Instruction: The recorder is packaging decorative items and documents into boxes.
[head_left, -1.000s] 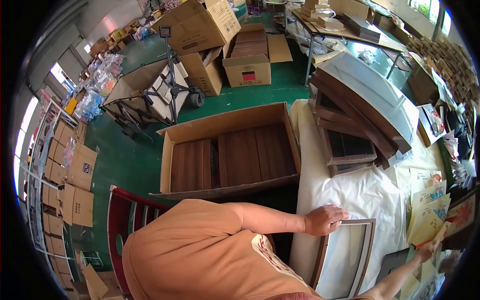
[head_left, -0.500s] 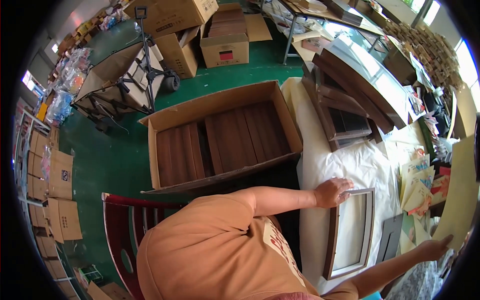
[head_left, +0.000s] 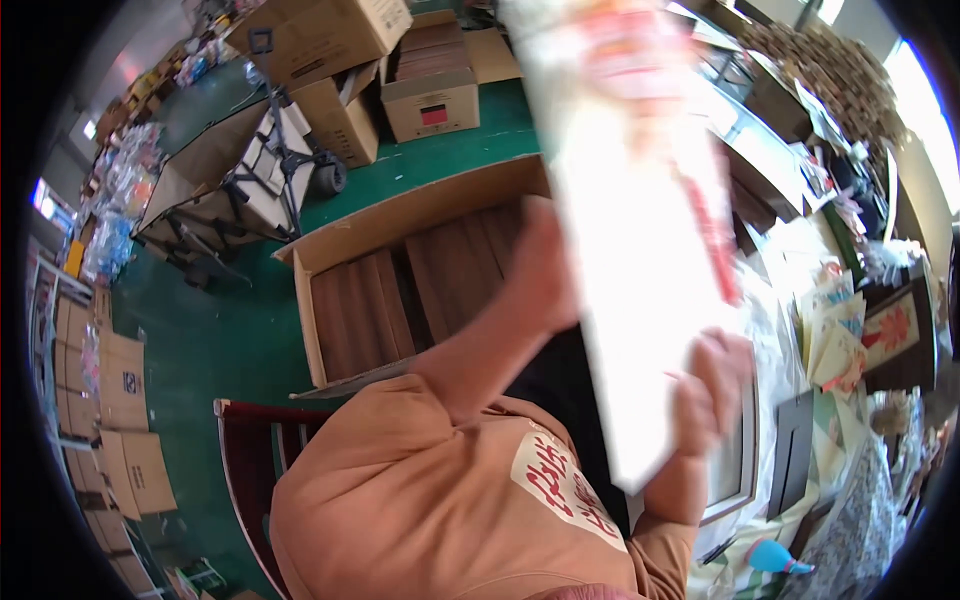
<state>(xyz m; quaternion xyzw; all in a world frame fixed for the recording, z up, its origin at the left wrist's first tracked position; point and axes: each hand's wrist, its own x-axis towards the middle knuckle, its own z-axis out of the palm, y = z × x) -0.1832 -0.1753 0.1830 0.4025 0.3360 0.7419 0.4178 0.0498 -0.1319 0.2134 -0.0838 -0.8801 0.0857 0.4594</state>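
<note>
Sheet, white with red print, blurred, now fills middle of my head view, partly hiding frame on surface. Right hand, earlier far right, grips edge; left hand, now off frame, at opposite edge, hold I cannot tell.

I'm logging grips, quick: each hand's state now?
Left hand: blurred at a white sheet; grip cannot be told.
Right hand: closed on that sheet's edge.

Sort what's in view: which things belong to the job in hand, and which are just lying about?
Likely part of the job:
pale sheet, blurred, held by the right hand, left hand at its edge
frame, partly hidden
dark panel beside the frame

Apparently just lying about:
folding wagon
dark red chair
blue object
</note>
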